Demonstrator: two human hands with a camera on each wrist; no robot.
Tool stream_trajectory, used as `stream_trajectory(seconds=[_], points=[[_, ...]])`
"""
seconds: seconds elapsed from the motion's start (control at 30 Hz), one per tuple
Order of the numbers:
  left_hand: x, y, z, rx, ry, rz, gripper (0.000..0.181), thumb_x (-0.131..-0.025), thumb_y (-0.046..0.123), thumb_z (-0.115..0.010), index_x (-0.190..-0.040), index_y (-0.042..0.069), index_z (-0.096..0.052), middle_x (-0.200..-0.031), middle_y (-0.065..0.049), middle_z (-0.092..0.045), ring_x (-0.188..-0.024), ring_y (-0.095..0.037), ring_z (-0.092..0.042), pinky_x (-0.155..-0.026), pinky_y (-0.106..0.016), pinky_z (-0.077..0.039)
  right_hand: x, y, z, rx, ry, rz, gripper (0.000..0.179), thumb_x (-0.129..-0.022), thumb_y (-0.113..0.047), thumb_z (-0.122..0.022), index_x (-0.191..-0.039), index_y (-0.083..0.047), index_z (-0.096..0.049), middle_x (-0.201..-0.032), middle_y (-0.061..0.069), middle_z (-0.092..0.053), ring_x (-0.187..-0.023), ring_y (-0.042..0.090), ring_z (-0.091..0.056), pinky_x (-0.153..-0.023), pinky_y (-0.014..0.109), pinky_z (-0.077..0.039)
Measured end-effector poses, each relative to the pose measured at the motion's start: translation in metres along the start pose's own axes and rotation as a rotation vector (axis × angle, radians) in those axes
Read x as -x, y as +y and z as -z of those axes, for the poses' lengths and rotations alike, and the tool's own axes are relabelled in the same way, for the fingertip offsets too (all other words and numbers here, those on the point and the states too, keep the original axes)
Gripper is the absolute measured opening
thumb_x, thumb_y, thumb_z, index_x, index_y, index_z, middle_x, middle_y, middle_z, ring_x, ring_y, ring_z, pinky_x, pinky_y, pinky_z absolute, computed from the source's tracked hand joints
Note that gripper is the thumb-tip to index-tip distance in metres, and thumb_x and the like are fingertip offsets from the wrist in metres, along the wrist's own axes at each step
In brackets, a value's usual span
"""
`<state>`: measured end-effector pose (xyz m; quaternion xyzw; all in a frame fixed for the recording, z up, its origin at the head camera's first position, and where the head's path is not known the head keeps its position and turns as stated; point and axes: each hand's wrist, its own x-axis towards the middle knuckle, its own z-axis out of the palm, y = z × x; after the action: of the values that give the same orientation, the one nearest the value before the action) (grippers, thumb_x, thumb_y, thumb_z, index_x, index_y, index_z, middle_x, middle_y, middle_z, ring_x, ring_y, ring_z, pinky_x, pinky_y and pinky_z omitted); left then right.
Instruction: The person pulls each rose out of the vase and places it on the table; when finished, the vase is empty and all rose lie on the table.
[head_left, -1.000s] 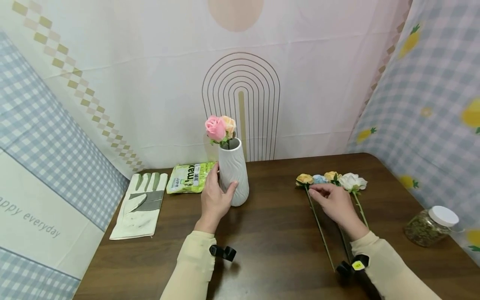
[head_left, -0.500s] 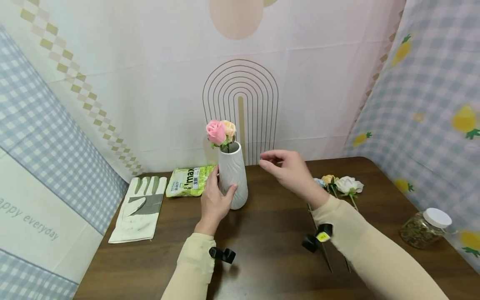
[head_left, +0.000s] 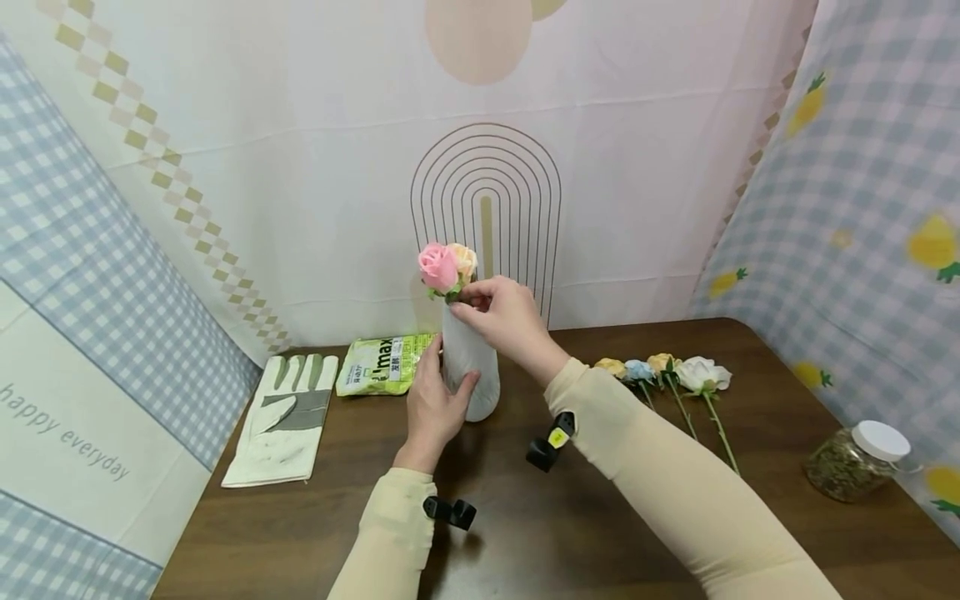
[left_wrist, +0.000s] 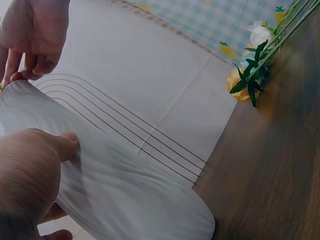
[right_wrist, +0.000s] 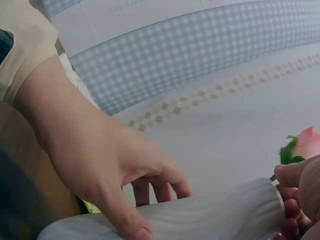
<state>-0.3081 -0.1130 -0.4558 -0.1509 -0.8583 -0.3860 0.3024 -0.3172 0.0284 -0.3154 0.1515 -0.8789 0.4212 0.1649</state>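
Note:
A white vase (head_left: 472,358) with a wavy relief stands on the table, a pink rose (head_left: 438,267) and a peach rose (head_left: 464,261) rising from its mouth. My left hand (head_left: 435,408) grips the vase's lower body, its thumb (left_wrist: 67,145) on one side and fingers round the other. Up at the mouth, my right hand (head_left: 506,321) pinches the pink rose's stem just under the bloom, its thumb (right_wrist: 290,174) beside the green leaves. The right fingers hide most of the vase rim in the head view.
Several cut roses, among them a white rose (head_left: 702,374) and a blue rose (head_left: 639,369), lie on the table (head_left: 585,517) at right. Beyond them stands a jar (head_left: 855,462). Left of the vase are a green packet (head_left: 381,365) and a work glove (head_left: 281,425).
My right hand has left the roses lying at right and crossed to the vase's mouth with no flower in it. The left hand keeps its grip on the vase.

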Motion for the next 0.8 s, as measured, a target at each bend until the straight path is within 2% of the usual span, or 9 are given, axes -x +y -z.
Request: stream_trajectory(seconds=[0.23,0.4,0.63,0.8], points=[[0.001,-0.001,-0.001,-0.002,0.022,-0.018,0.075,-0.085,0.036,-0.073,-0.143,0.002,-0.038,-0.134,-0.016,-0.051,-0.118,-0.03,-0.053,-0.093,-0.047,-0.047,-0.002,-0.001,-0.01,0.022,0.023,0.001,0.015,-0.084,-0.028,-0.075,-0.092,-0.015,-0.078,-0.088,-0.002,-0.06,-0.08,0.014,-0.052,-0.066,0.031,-0.043],[0.001,-0.001,-0.001,0.004,0.044,-0.035,0.075,-0.085,0.035,-0.073,-0.142,0.001,-0.039,-0.132,-0.017,-0.053,-0.116,-0.03,-0.055,-0.092,-0.047,-0.047,-0.003,-0.001,-0.012,-0.012,0.045,-0.017,0.014,-0.083,-0.026,-0.076,-0.088,-0.014,-0.078,-0.085,-0.001,-0.059,-0.079,0.014,-0.053,-0.063,0.029,-0.045],[0.001,-0.002,-0.003,-0.017,0.039,-0.03,0.074,-0.085,0.036,-0.073,-0.142,0.001,-0.039,-0.133,-0.016,-0.052,-0.117,-0.031,-0.054,-0.092,-0.048,-0.047,-0.005,0.004,-0.01,-0.217,0.085,-0.049,0.012,-0.082,-0.024,-0.078,-0.083,-0.012,-0.077,-0.078,0.0,-0.065,-0.072,0.015,-0.056,-0.053,0.029,-0.049],[0.0,-0.002,-0.003,-0.02,0.032,-0.021,0.076,-0.085,0.038,-0.072,-0.141,0.0,-0.039,-0.134,-0.017,-0.051,-0.119,-0.031,-0.052,-0.094,-0.047,-0.046,-0.006,0.006,-0.001,-0.363,0.143,-0.049,0.014,-0.083,-0.021,-0.077,-0.082,-0.007,-0.075,-0.071,0.002,-0.067,-0.066,0.013,-0.054,-0.052,0.027,-0.045]])
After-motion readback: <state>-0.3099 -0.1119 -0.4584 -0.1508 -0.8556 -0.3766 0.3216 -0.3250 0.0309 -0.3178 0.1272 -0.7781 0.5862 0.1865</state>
